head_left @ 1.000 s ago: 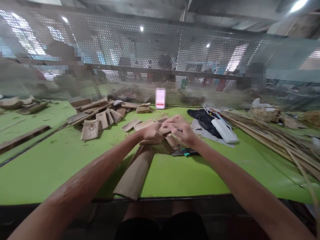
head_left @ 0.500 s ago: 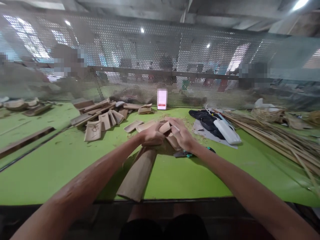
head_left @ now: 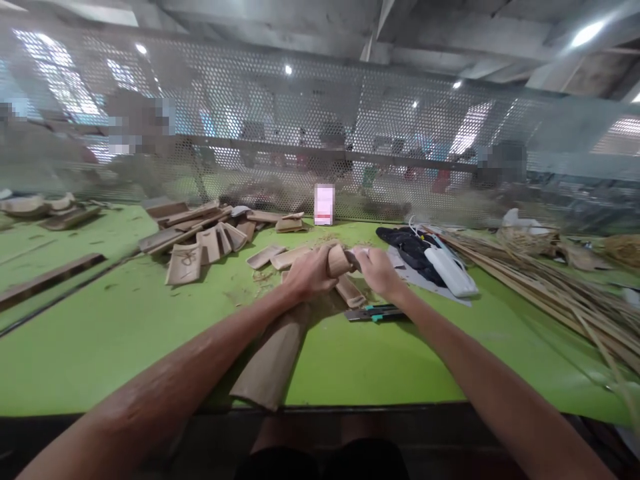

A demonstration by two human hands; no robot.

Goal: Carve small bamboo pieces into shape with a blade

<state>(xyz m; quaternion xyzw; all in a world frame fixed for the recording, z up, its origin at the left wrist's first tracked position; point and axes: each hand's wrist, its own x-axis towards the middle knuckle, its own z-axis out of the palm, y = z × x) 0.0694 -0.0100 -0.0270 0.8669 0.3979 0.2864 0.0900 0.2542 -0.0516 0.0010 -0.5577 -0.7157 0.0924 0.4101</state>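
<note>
My left hand (head_left: 313, 272) is wrapped around a short curved bamboo piece (head_left: 339, 262), held just above the green table. Pinched in my right hand (head_left: 377, 270) is a small dark grey blade-like tool (head_left: 354, 259); its tip is at the right end of the bamboo piece, and its handle is hidden by the fingers. Another bamboo piece (head_left: 350, 291) lies under my hands. A long curved bamboo slat (head_left: 273, 360) rests below my left wrist, its far end hidden. Near my right wrist lies a utility knife (head_left: 370, 313) with teal parts.
Bamboo pieces (head_left: 210, 243) are heaped at the left back. A phone (head_left: 324, 204) stands against the perforated screen (head_left: 280, 153). To the right lie a black cloth item (head_left: 410, 247), a white device (head_left: 453, 272) and long bamboo strips (head_left: 540, 287). Shavings are scattered about.
My right hand has moved slightly right and down, and the grey tool now shows beside the bamboo piece. The piece is turned in my left hand. More of the utility knife is visible.
</note>
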